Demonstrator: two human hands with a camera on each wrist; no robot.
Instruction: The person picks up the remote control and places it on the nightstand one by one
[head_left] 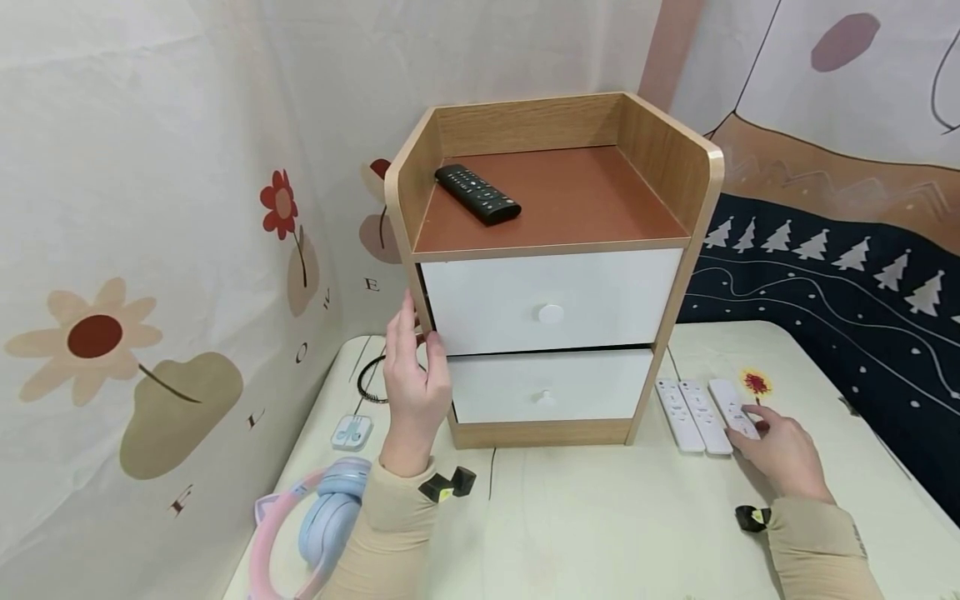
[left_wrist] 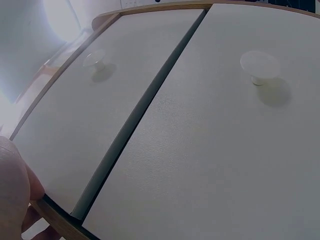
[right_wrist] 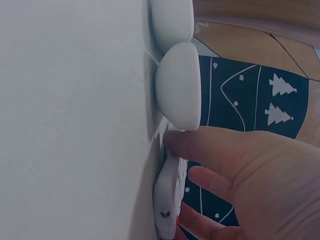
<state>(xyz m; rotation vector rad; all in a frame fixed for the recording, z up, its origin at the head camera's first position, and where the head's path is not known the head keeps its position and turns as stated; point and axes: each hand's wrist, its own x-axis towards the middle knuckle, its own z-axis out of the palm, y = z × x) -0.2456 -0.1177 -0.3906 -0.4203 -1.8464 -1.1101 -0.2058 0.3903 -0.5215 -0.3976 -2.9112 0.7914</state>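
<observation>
A small wood-edged cabinet (head_left: pixel 555 433) with two white drawers stands mid-table. My left hand (head_left: pixel 415 387) holds its left side panel, thumb at the front edge and the other fingers along the outer side. In the left wrist view the thumb (left_wrist: pixel 12 185) lies by the gap between the drawer fronts. To the cabinet's right, two white remotes (head_left: pixel 678 417) lie side by side on the table. My right hand (head_left: pixel 787 454) pinches a third white remote (head_left: pixel 731 407) just right of them, at a slight angle. In the right wrist view my fingers partly cover this remote (right_wrist: pixel 167 197).
A black remote (head_left: pixel 477 194) lies on the cabinet's brown top. Left of the cabinet are a black coiled cord (head_left: pixel 366 383), a small clear case with earphones (head_left: pixel 351 432) and pink-and-blue headphones (head_left: pixel 326 521). Patterned cloth (head_left: pixel 817 283) rises behind the table.
</observation>
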